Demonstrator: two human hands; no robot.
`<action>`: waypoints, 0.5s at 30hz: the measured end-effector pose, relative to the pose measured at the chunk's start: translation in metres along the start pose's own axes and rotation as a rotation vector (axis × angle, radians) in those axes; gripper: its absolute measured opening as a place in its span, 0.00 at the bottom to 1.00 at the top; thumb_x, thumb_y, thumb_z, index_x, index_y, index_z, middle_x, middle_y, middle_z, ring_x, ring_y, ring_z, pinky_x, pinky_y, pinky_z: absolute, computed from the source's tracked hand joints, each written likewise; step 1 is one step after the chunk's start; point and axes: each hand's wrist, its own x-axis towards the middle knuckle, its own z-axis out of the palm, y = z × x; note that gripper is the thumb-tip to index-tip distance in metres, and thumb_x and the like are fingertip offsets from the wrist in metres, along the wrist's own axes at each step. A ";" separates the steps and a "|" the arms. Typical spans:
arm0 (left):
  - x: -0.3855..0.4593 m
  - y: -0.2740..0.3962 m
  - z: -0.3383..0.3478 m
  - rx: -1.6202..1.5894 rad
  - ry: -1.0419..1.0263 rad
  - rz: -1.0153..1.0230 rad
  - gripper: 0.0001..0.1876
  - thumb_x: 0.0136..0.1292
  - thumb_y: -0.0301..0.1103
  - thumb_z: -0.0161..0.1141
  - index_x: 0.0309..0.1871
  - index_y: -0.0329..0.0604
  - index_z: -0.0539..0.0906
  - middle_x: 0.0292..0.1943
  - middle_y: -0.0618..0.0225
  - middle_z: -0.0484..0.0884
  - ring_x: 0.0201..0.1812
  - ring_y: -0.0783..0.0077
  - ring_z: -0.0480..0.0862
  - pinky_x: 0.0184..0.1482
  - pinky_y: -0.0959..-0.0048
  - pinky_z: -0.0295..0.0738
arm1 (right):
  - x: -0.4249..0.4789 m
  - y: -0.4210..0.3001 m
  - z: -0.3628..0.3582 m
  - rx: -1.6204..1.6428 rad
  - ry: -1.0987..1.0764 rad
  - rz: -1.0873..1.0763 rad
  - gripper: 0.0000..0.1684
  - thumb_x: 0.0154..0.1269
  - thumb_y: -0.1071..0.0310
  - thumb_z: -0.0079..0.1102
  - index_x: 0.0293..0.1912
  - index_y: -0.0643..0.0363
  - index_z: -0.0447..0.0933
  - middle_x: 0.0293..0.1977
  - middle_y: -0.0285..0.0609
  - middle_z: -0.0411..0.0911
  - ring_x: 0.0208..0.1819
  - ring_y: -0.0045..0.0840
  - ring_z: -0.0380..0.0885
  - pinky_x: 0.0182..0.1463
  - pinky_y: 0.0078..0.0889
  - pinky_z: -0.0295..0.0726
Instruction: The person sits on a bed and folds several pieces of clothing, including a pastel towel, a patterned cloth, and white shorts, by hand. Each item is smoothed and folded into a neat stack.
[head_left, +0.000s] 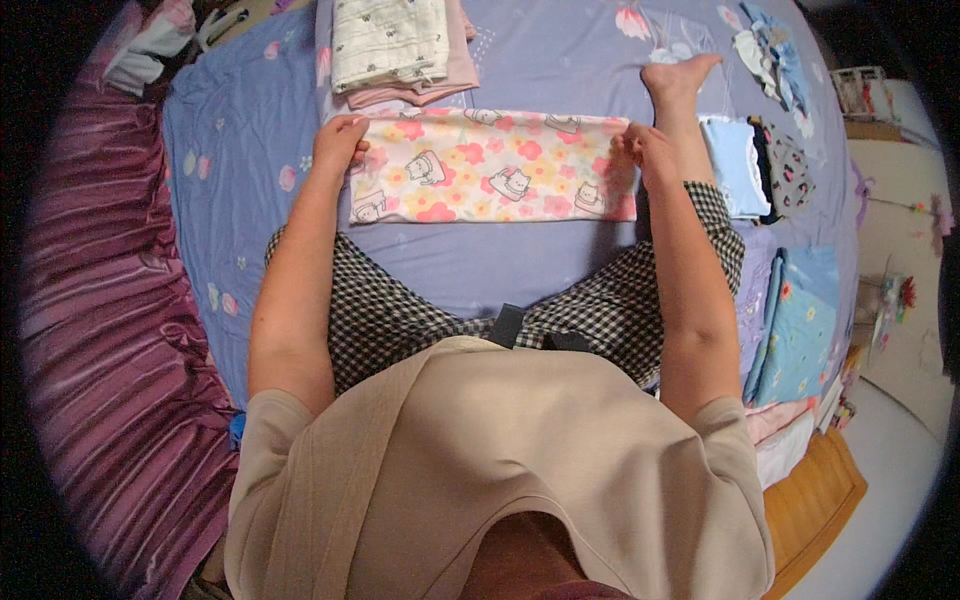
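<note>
A pink-and-yellow flowered cloth with cat drawings (487, 165) is stretched flat in a long folded band in front of me, between my legs. My left hand (342, 142) pinches its upper left corner. At the opposite end, my right hand (646, 150) grips the upper right corner, fingers partly hidden. The cloth lies on or just over the lavender bedsheet (442, 259); I cannot tell if it touches all along. Just beyond its upper left edge sits a stack of folded fabric, a white printed muslin cloth (390, 45) over a pink one (459, 79).
Right of my leg lie a folded light-blue garment (729, 166), a grey spotted garment (789, 169) and a folded blue flowered cloth (799, 326). Crumpled small clothing (780, 60) is at the far right. A purple curtain (112, 322) hangs along the left. My bare foot (675, 79) rests on the bed.
</note>
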 end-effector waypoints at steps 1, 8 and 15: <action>0.003 -0.007 0.000 -0.023 0.032 0.009 0.14 0.63 0.38 0.64 0.46 0.39 0.81 0.31 0.70 0.82 0.24 0.83 0.78 0.21 0.85 0.71 | 0.002 0.003 0.004 -0.019 0.023 0.012 0.11 0.67 0.64 0.57 0.37 0.65 0.77 0.29 0.38 0.79 0.26 0.19 0.75 0.30 0.19 0.73; -0.001 -0.027 0.016 -0.223 0.254 0.107 0.21 0.61 0.37 0.66 0.55 0.40 0.76 0.39 0.66 0.82 0.33 0.79 0.81 0.31 0.80 0.76 | 0.008 0.027 0.019 0.138 0.206 -0.128 0.24 0.66 0.67 0.60 0.57 0.69 0.71 0.43 0.47 0.79 0.31 0.22 0.77 0.35 0.21 0.76; -0.052 -0.087 0.005 0.251 0.229 0.130 0.32 0.54 0.39 0.70 0.61 0.40 0.71 0.45 0.58 0.80 0.43 0.63 0.81 0.47 0.68 0.76 | -0.062 0.033 0.084 -0.839 0.211 -0.807 0.26 0.63 0.65 0.58 0.59 0.64 0.70 0.55 0.60 0.73 0.57 0.49 0.73 0.61 0.43 0.70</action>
